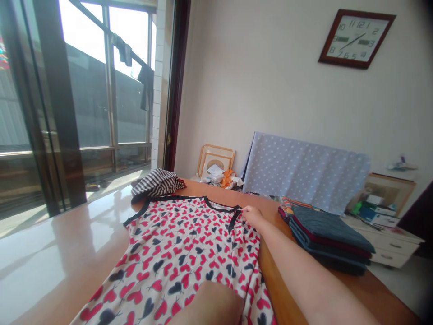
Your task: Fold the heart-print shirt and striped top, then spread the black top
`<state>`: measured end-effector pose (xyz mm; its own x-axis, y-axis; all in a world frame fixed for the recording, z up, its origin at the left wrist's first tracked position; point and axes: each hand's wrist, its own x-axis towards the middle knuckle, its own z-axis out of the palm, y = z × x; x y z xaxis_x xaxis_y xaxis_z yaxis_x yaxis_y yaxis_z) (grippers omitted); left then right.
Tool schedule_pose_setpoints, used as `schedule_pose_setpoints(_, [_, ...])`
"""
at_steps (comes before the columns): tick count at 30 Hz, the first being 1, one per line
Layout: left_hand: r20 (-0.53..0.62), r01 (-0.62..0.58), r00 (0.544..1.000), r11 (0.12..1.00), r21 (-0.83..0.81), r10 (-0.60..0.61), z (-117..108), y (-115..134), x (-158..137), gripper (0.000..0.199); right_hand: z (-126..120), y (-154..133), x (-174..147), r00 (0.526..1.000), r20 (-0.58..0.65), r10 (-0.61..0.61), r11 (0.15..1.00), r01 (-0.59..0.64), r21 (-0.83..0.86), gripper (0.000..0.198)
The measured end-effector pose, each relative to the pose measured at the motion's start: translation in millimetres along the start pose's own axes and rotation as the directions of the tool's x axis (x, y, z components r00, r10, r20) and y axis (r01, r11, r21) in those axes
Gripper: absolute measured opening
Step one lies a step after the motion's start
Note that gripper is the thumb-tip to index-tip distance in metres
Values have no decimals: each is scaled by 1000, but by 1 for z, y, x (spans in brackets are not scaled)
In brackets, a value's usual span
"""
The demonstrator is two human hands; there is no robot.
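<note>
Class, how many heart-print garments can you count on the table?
1: the heart-print garment lies spread across the table, the right hand at its dark-trimmed far edge. Others could be hidden in the folded stack.

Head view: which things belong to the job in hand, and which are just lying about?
Job: heart-print top, its shoulder held by the right hand; table under it; probably the folded pile and striped garment.
Not involved: dotted cloth, wall clock, drawers.
</note>
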<state>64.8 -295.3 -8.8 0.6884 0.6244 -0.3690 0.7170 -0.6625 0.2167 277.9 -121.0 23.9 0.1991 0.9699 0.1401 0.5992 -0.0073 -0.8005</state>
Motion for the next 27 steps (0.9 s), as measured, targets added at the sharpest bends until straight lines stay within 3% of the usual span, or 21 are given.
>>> schedule_pose_setpoints(2, [51, 68, 996, 995, 78, -72, -4, 6, -4, 21, 1, 0, 2, 986, -163, 25, 987, 1, 160, 20])
schedule_pose_setpoints(5, [-26, 48, 999, 992, 119, -45, -4, 7, -16, 28, -2, 1, 6, 923, -374, 88, 927, 61, 370, 28])
schedule_pose_setpoints(10, [-162, -27, 985, 988, 151, 52, -8, 8, -31, 26, -13, 1, 10, 852, -498, 161, 825, 161, 542, 29])
schedule_pose_setpoints(13, [-152, -22, 987, 992, 126, 42, -18, 13, -36, 27, -14, -5, 13, 863, -483, 146, 789, 193, 583, 31])
schedule_pose_setpoints(17, [-118, -4, 993, 995, 104, 17, -29, 17, -42, 29, -4, -17, 21, 922, -377, 86, 780, 173, 601, 33])
schedule_pose_setpoints(23, [-65, 22, 998, 997, 79, -17, -34, 18, -46, 33, 26, -24, 34, 980, -200, 17, 830, 98, 550, 35])
schedule_pose_setpoints(27, [-86, 23, 996, 996, 89, -16, -29, 15, -42, 35, 42, -17, 35, 997, -74, -18, 874, 51, 483, 47])
